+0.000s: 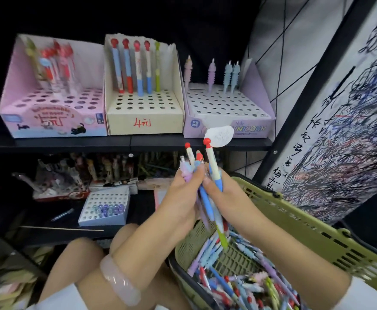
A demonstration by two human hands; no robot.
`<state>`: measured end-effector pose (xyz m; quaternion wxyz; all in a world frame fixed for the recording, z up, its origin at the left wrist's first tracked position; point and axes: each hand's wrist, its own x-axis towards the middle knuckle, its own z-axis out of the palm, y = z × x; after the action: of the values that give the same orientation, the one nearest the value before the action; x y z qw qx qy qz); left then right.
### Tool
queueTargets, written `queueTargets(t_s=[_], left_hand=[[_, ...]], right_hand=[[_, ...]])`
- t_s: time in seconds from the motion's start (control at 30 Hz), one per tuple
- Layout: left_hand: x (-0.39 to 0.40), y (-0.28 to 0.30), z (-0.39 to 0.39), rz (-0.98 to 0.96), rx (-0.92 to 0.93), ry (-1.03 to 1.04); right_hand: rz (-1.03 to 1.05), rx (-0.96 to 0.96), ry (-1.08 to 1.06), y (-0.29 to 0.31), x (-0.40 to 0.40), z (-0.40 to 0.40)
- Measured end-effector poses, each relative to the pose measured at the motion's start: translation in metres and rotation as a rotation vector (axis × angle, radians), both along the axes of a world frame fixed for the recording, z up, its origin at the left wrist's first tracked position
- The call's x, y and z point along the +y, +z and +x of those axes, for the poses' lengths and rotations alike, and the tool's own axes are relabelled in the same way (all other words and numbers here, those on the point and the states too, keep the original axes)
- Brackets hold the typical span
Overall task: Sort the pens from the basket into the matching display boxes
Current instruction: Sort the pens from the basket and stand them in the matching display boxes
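Progress: early; most of the stock is unsorted.

Basket (pixel 313 229), green, at 5 o'clock: holds a deep heap of mixed pens (pixel 245 289), red-capped, blue, spiky pastel.

Pink box (pixel 48 121), shelf, 10 o'clock: a small cluster of pens at the back, most holes vacant.

Cream box (pixel 145 121), 12 o'clock, marked in red: five pens in the back row, four red-knobbed, one green; the rest vacant.

Lilac box (pixel 227 128), 1 o'clock: four spiky pens in the back row; the rest vacant.

Left hand (pixel 183 198), centre: fingers curled round a bundle (pixel 192 166) of several pens, lilac spiky and red-topped among them.

Right hand (pixel 225 193), touching the left: fingers pinch a red-knobbed pen (pixel 213 162), upright, just beside the bundle.

Judgement: that pen matches the cream box; the bundle and the heap are left to place.

Lower shelf, 8 o'clock: further boxes, dim.
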<state>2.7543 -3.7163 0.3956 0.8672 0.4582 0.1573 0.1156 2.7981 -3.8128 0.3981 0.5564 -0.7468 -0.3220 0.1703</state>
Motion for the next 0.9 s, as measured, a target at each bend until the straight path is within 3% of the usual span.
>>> queueTargets(t_s=[0.13, 0.3, 0.4, 0.5, 0.63, 0.8, 0.9], left_hand=[[0.011, 0.012, -0.002, -0.025, -0.049, 0.046], [0.027, 0.026, -0.009, 0.125, -0.044, 0.182], [0.042, 0.035, -0.011, 0.135, -0.069, 0.314], [0.065, 0.041, -0.012, 0.183, -0.055, 0.439], [0.079, 0.044, -0.015, 0.266, -0.053, 0.343], [0.085, 0.051, -0.020, 0.259, -0.057, 0.207], [0.097, 0.054, -0.026, 0.348, -0.076, 0.183]], right_hand=[[-0.037, -0.177, -0.017, 0.006, 0.014, 0.001], [0.040, -0.073, 0.050, 0.021, 0.033, -0.001], [0.031, -0.111, 0.022, 0.032, 0.045, 0.002], [0.065, 0.023, -0.012, 0.045, 0.054, 0.009], [0.147, 0.223, 0.066, 0.062, 0.070, 0.020], [0.081, 0.175, 0.130, 0.067, 0.104, 0.013], [0.101, 0.142, 0.138, 0.072, 0.118, 0.011]])
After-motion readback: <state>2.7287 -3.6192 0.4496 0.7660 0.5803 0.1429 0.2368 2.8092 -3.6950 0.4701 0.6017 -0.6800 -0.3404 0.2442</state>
